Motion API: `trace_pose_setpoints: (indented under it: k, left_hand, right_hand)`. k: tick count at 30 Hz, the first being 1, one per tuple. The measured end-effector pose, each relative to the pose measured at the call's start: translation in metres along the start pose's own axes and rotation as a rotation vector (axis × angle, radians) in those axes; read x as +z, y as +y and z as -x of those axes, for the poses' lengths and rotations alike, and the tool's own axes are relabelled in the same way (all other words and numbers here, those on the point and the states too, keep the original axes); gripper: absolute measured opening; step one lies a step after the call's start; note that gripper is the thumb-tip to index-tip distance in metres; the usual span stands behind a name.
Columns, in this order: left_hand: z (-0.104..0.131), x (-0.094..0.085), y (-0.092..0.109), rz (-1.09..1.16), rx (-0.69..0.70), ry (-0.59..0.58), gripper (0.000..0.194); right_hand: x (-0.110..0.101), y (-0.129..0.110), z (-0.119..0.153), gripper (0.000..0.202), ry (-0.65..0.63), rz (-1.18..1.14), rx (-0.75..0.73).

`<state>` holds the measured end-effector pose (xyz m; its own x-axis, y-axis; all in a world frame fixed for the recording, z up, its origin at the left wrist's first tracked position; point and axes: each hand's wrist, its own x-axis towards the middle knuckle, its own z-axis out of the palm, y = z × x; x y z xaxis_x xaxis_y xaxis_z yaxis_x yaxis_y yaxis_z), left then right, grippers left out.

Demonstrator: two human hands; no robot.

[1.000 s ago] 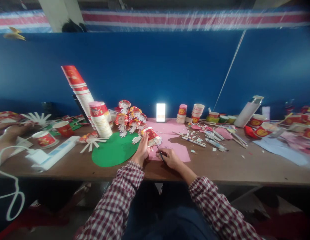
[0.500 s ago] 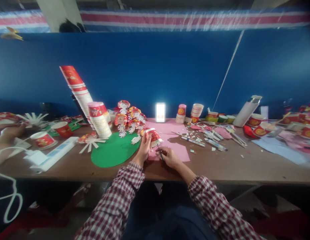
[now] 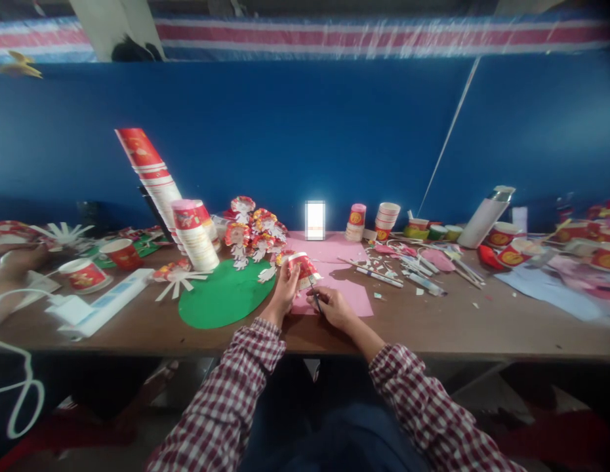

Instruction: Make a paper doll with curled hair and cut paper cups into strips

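My left hand (image 3: 284, 290) grips a red and white paper cup (image 3: 305, 267) by its left side, over the pink paper (image 3: 351, 292). Closed around a dark, thin pair of scissors (image 3: 315, 299) is my right hand (image 3: 332, 307); the blades point up at the lower edge of the cup. A green paper oval (image 3: 221, 301) lies left of my hands, and several red, yellow and white paper figures (image 3: 260, 233) stand behind it.
At the left are tall cup stacks (image 3: 162, 190), a white power strip (image 3: 108, 305) and another person's hand (image 3: 14, 269). Pens (image 3: 374, 274), paper scraps, more cup stacks (image 3: 387, 219) and a white bottle (image 3: 487, 216) lie or stand to the right. A blue panel (image 3: 285, 124) rises behind.
The cup has tilted slightly in my left hand, and the scissors have shifted a little at its edge. The whole view has moved very slightly.
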<state>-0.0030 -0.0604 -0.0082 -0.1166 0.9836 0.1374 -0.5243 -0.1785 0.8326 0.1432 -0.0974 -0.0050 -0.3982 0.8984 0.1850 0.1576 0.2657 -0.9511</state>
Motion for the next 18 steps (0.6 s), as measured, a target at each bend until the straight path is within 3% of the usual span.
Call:
trace_pose_setpoints:
  k: [4,11,18]
  left_hand:
    - [-0.0001,0.0001,-0.0030,-0.120,0.106,-0.025,0.051]
    - [0.0018,0.0027,-0.0006,-0.258,0.146,-0.080,0.050]
    - [0.0006,0.0023,-0.0007,-0.361,0.180,-0.064,0.051]
  right_hand:
    - [0.0002,-0.0051,-0.0004,0.041,0.023,-0.030,0.016]
    - [-0.0013,-0.0041,-0.0016,0.037,0.032,-0.027,-0.035]
    - [-0.0011,-0.0027,-0.0021,0.032,0.023,-0.079,-0.059]
